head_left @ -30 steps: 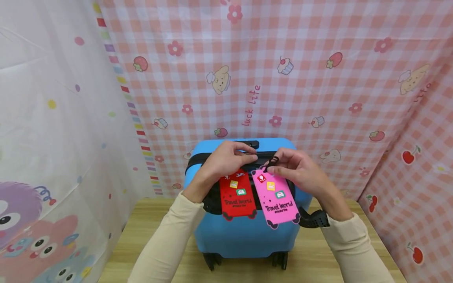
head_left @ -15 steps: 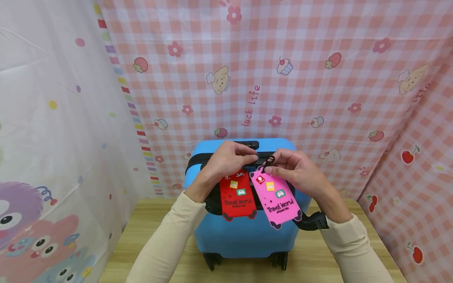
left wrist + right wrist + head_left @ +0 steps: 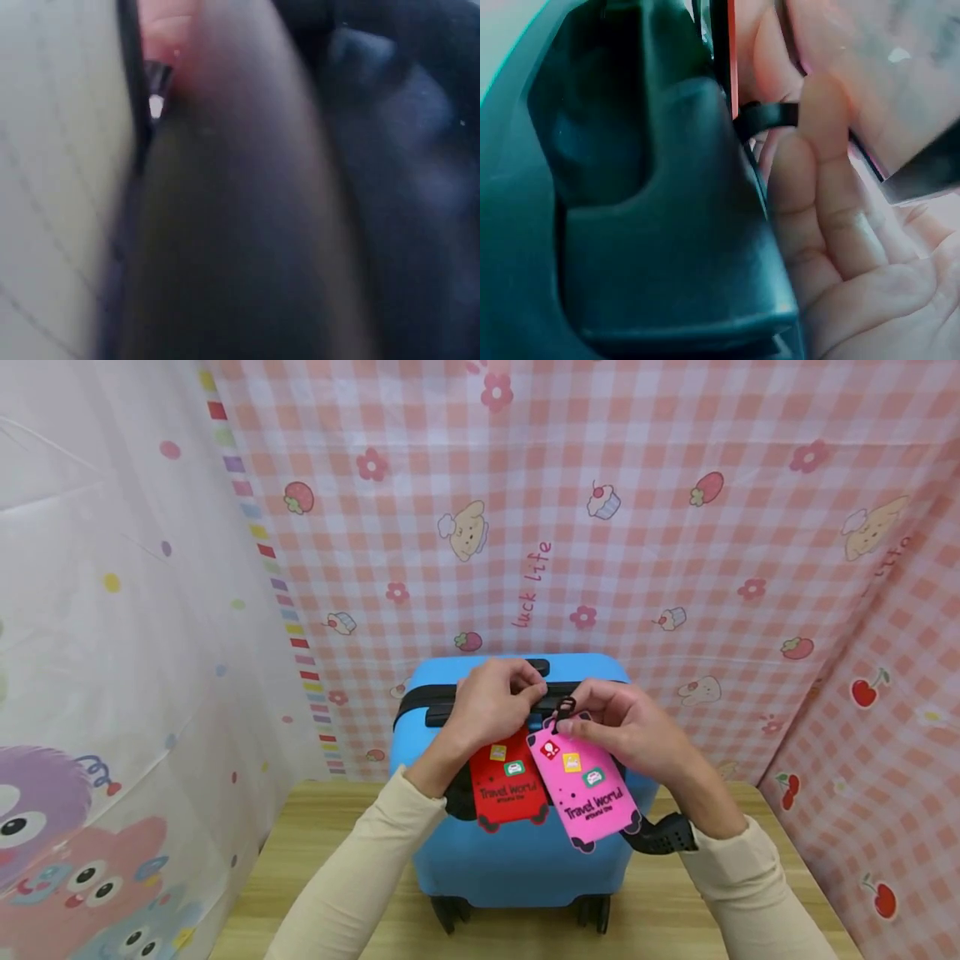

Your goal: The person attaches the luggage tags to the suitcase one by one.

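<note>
In the head view, a blue suitcase (image 3: 525, 860) stands on the floor. A pink luggage tag (image 3: 581, 785) printed "Travel World" tilts before its right half. My right hand (image 3: 637, 727) pinches this tag near its top, where a black loop (image 3: 564, 708) sticks up. Left of it hangs a matching red luggage tag (image 3: 512, 789), its top hidden behind my left hand (image 3: 491, 702). The left fingers are curled, thumb and index close together over the suitcase's black handle (image 3: 441, 716); what lies between them is hidden. In the right wrist view, fingers (image 3: 832, 187) appear beside a black strap (image 3: 769, 118).
A black band (image 3: 420, 697) crosses the suitcase's top. Its black wheels (image 3: 592, 910) rest on a wood-patterned surface (image 3: 322, 843). A checked curtain (image 3: 637, 552) rises behind, with a white patterned curtain (image 3: 187, 677) to the left. The left wrist view is mostly blurred.
My left hand has shifted slightly right, its index finger more bent, and more of the handle's left end shows. The red tag has moved a little right; the pink tag's top has moved left.
</note>
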Demonstrator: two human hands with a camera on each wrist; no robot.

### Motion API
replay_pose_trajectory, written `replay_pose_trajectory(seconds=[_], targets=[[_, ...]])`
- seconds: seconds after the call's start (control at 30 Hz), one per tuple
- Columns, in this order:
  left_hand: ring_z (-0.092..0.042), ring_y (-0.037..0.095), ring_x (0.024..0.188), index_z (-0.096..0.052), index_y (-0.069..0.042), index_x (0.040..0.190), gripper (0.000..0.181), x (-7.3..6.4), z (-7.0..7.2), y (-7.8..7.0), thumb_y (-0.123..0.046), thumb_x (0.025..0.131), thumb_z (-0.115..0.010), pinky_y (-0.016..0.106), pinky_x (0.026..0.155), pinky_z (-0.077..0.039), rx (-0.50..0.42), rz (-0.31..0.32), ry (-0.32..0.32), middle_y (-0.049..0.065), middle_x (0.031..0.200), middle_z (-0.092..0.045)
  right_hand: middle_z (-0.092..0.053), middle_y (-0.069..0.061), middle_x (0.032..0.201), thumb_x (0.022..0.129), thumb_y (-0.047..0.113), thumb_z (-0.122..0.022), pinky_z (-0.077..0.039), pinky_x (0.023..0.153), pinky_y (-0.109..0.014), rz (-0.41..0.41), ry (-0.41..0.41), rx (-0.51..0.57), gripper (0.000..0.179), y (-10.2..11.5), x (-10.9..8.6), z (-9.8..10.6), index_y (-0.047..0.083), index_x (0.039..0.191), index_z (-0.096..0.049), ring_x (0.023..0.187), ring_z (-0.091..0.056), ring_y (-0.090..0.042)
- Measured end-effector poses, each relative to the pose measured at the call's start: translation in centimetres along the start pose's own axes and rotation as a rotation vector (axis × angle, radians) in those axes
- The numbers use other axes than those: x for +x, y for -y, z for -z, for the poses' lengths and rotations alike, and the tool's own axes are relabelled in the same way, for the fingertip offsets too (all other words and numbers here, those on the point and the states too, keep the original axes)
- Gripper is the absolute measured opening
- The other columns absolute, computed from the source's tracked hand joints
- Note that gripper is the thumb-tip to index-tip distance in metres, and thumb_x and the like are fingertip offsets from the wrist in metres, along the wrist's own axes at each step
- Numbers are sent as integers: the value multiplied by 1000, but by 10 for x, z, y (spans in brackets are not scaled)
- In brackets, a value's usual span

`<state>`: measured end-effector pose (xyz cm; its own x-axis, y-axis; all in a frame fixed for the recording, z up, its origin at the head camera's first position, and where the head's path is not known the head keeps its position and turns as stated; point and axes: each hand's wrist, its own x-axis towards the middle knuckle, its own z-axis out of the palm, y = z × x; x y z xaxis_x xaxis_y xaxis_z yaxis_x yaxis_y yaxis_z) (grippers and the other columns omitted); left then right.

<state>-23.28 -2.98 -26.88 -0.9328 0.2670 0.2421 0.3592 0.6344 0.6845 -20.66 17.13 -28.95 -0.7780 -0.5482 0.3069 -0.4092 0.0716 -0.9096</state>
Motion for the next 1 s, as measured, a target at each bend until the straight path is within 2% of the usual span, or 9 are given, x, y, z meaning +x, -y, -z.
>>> replay_pose_trajectory(seconds=[0.1,0.27,0.4,0.5,0.57,0.73,0.8,0.9,1.0], targets=[[-62,13,88,-70,-16,99,11,1,-3,1,-25,98,-63,47,96,-32,27,-44,-47,-5,87,-69,-66,-9,89,96,2,-60,-58,59,-35,24,-25,-57,4,2,-1,-3,-2,96,-59,69,-65,-21],[-61,14,86,-66,-16,101,11,3,-5,1,-24,100,-59,42,92,-34,36,-76,-87,-4,90,-71,-66,-15,88,96,3,-62,-58,58,-36,14,-65,-114,4,5,-2,-5,-1,96,-61,67,-65,-22],[-59,15,78,-61,-15,105,11,2,-4,0,-23,103,-53,34,80,-43,-32,-73,-72,-2,93,-72,-65,-17,88,95,3,-63,-58,59,-36,-18,-101,-138,4,4,-4,-5,0,96,-62,66,-65,-23],[-54,17,68,-57,-14,110,13,2,-4,1,-23,105,-49,29,64,-43,-98,-89,-59,-2,91,-71,-66,-17,89,94,4,-65,-58,62,-34,-34,-122,-170,5,4,-4,-6,0,97,-64,68,-65,-22],[-53,17,66,-55,-14,112,14,1,-2,1,-24,106,-47,28,60,-42,-131,-107,-58,-2,89,-71,-66,-15,90,94,5,-66,-57,62,-32,-30,-137,-207,6,4,-4,-7,2,98,-67,69,-64,-22],[-56,18,72,-50,-16,113,14,1,1,1,-27,107,-44,28,60,-41,-195,-175,-72,2,100,-73,-71,-5,97,92,2,-68,-55,67,-28,54,-198,-411,13,2,-5,-11,10,101,-73,77,-63,-17],[-54,21,68,-48,-17,113,14,1,2,2,-28,107,-42,29,57,-39,-211,-200,-66,3,105,-74,-71,-2,99,90,1,-69,-54,68,-27,106,-223,-504,17,3,-5,-13,13,101,-74,80,-63,-15],[-61,15,74,-46,-18,114,14,1,3,4,-29,107,-41,28,57,-41,-223,-226,-48,3,104,-74,-70,0,96,88,0,-71,-51,65,-27,165,-249,-609,19,3,-5,-15,14,101,-75,79,-59,-12],[-60,15,66,-45,-18,114,14,1,3,6,-29,107,-40,29,56,-39,-221,-263,-32,2,99,-74,-65,0,92,86,0,-74,-48,63,-28,196,-270,-683,20,3,-6,-17,14,100,-75,79,-53,-11]])
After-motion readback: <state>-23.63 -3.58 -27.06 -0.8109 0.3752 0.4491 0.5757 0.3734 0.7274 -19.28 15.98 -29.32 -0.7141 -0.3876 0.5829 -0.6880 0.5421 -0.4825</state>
